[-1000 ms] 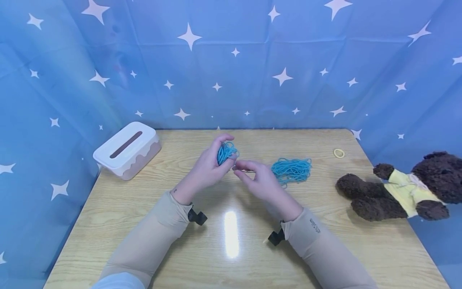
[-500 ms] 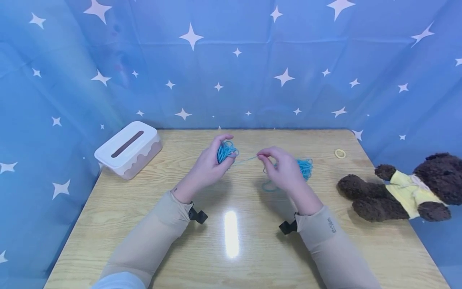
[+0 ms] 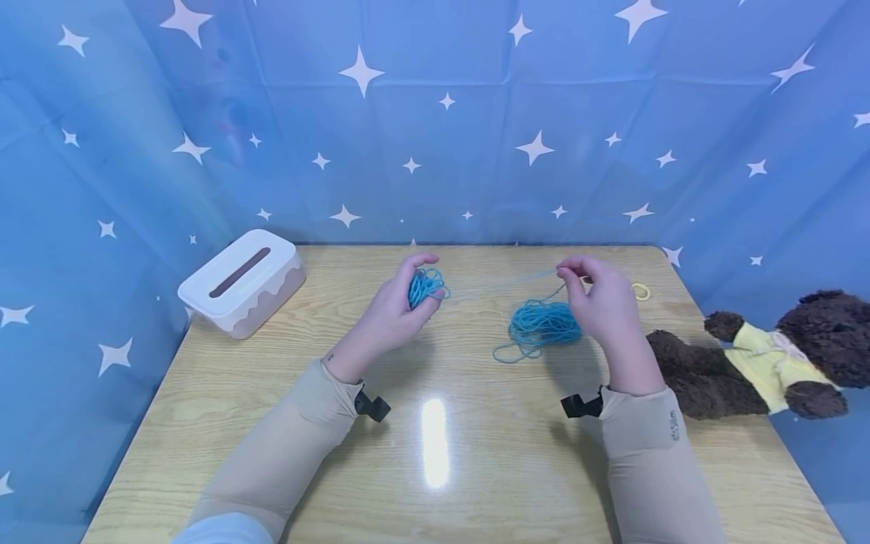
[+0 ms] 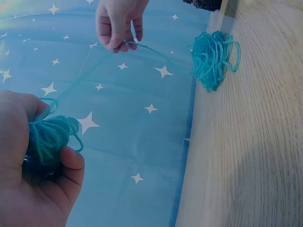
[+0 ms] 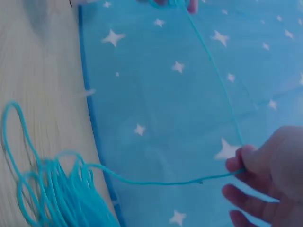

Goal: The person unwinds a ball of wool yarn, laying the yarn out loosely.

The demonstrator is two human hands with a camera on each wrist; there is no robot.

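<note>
My left hand holds a small wound bundle of blue yarn between thumb and fingers, raised over the table. In the left wrist view the bundle shows loose loops sticking out. To the right, my right hand pinches a single yarn strand between thumb and forefinger. From that pinch the strand runs one way to the left hand's bundle and the other way down to a loose pile of blue yarn on the table. Both hands are apart from the pile.
At the back left stands a white and pinkish tissue box. A brown teddy bear in a yellow top lies at the right edge. A yellow ring lies behind my right hand. A blue star-patterned curtain hangs behind the table.
My right hand has moved right and away from the left hand, drawing out a lengthening strand between them. The left hand has stayed in place with its bundle.
</note>
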